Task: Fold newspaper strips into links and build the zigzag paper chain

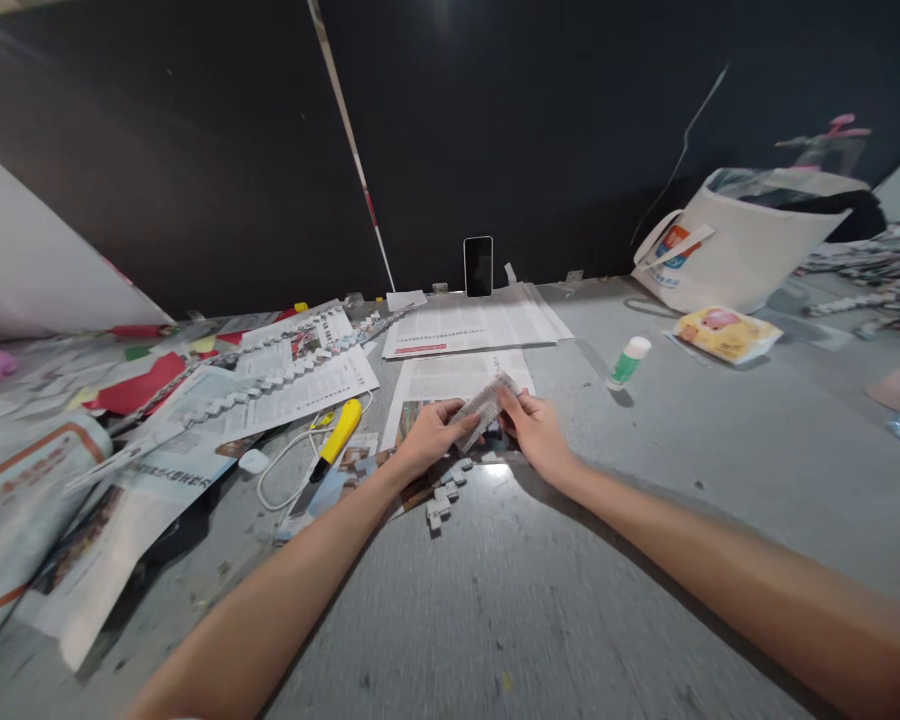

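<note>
Folded newsprint strip (484,408): thin matt paper, printed, creased; pinched betw. left hand (429,438) & right hand (536,432). Newspaper sheets (469,325): matt paper. Folded paper chain (444,495): newsprint, stiff-looking. Table (645,480): grey, matt, scuffed & speckled w/ one glossy patch nr hands. Utility knife (337,437): yellow plastic, smooth. Glue stick (628,362): glossy plastic. Tote bag (735,245): white cloth, matt. Phone (478,266): glossy screen.
</note>
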The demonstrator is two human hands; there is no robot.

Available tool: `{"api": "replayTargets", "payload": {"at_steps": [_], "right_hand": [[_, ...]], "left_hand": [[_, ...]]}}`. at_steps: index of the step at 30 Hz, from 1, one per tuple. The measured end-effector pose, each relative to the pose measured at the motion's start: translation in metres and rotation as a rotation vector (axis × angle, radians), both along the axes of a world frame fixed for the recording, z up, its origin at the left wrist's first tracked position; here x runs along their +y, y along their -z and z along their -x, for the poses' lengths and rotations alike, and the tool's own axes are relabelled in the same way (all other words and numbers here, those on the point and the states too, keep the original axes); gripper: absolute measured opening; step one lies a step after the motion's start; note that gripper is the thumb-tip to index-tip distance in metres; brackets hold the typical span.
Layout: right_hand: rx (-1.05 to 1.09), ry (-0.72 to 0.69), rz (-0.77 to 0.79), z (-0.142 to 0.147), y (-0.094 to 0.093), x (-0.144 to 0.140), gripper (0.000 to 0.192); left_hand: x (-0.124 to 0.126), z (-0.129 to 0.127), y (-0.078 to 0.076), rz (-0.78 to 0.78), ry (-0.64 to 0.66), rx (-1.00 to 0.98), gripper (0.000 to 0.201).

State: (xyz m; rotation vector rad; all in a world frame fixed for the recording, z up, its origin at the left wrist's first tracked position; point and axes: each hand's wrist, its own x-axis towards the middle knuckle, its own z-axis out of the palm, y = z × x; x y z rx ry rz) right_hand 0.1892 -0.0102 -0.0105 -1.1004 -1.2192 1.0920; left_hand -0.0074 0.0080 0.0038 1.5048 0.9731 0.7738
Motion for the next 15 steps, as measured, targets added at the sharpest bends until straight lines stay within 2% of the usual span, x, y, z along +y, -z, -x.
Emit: {"api": "replayTargets", "payload": {"at_steps": [4, 8, 11, 15], "right_hand": [[0.077, 0.035, 0.025, -0.001, 0.005, 0.002, 0.064], [0.136, 0.041, -0.017, -0.003, 0.008, 0.005, 0.057], [0.154, 0.027, -0.057, -0.003, 0.009, 0.006, 0.043], [0.224, -0.007, -0.049, -0.002, 0.008, 0.006, 0.023]], "left_hand": [[-0.001, -0.001, -0.005, -0.064, 0.002, 0.004, 0.057], [0.000, -0.003, -0.003, -0.019, -0.115, -0.071, 0.057], [0.003, -0.003, 0.003, 0.015, -0.202, -0.171, 0.054], [0.006, -0.002, 0.006, 0.066, -0.248, -0.314, 0.048]]}}
